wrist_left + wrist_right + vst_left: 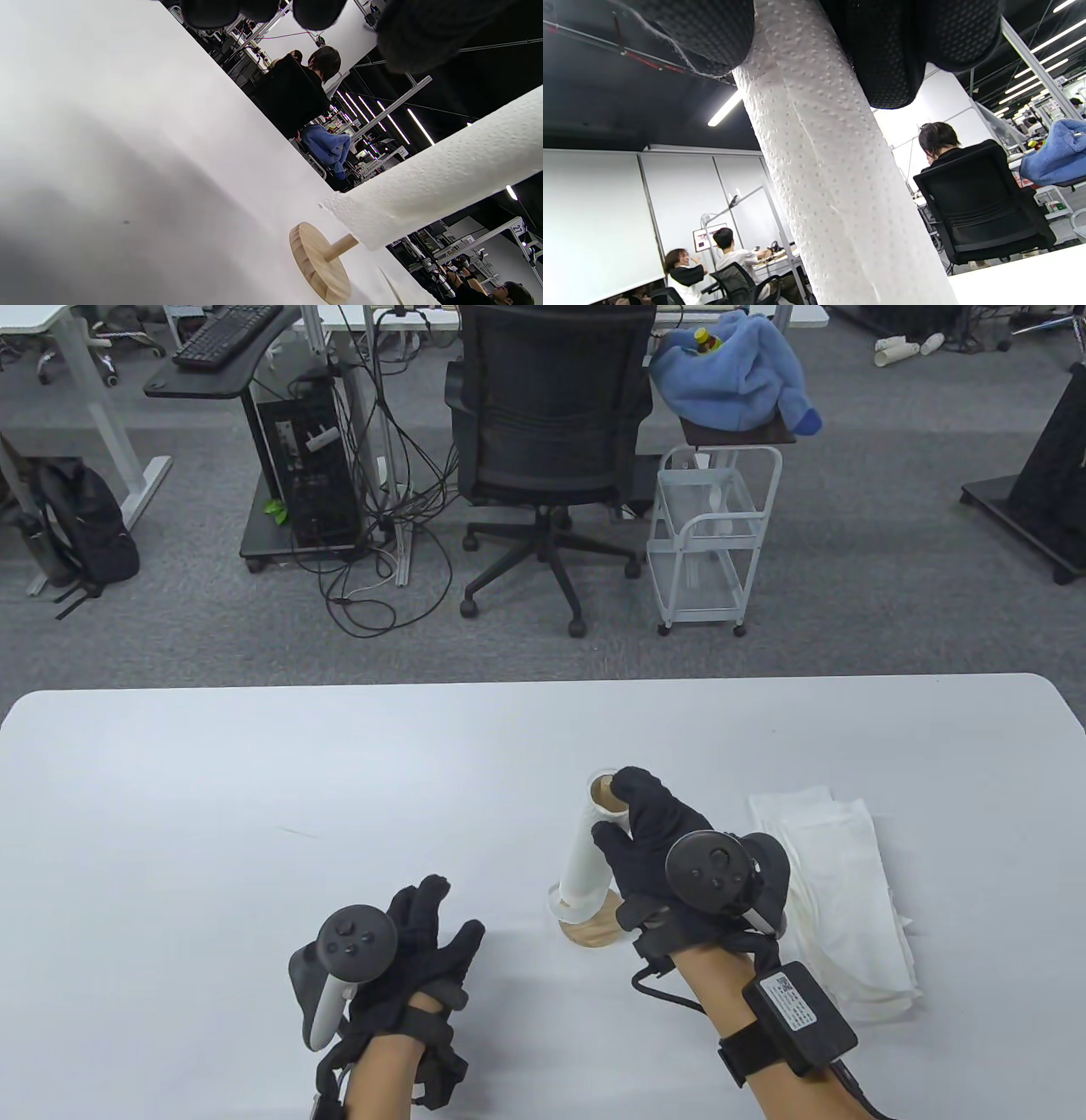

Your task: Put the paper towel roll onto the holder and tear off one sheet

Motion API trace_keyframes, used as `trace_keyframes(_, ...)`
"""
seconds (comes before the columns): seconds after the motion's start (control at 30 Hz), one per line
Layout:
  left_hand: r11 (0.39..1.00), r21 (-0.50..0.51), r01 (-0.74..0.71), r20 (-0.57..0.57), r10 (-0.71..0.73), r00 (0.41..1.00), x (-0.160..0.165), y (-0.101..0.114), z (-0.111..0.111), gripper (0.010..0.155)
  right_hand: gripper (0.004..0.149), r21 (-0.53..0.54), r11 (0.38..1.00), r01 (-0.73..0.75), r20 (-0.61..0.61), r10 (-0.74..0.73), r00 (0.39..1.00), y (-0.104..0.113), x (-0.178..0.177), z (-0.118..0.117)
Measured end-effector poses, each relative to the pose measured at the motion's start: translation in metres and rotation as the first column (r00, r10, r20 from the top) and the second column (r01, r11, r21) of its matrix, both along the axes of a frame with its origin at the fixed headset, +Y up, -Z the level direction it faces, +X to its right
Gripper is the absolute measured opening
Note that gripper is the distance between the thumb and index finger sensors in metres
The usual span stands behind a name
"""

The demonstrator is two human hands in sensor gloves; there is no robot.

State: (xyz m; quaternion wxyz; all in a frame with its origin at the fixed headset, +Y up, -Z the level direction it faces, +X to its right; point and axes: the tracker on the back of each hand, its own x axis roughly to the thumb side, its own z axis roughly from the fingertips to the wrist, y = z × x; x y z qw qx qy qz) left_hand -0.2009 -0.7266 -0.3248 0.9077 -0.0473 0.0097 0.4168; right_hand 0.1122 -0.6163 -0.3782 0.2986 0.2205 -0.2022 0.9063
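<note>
A: Currently, where is the paper towel roll?

B: Partway down the wooden holder; right hand pinches its top. Left hand hovers spread, empty.

A: Handling?

B: Probably light, soft, crushable; grip the cored upper end.

A: Hidden?

B: The sheet edge and the peg inside the core.

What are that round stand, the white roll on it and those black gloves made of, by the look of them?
The holder looks like pale unfinished wood: grain lines show on its round base. The paper towel roll, gripped by the right hand, is soft white paper embossed with small dimples, on a brown core, probably cardboard. The gloves seem knitted fabric with a dotted texture.
</note>
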Motion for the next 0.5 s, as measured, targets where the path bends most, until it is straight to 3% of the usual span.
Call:
trace_keyframes(0.37,1.000,0.001,0.000,0.008,0.000,1.000,0.000,0.000,0.000,0.076,0.068,-0.114,0.993,-0.012,0.001,0.012,1.000,-0.036,-0.001,-0.005)
trace_keyframes(0.5,0.998,0.060,-0.010,0.059,0.006,0.998,0.006,0.004,-0.001,0.076,0.068,-0.090,0.995,-0.033,-0.019,0.032,0.999,-0.036,-0.004,-0.005)
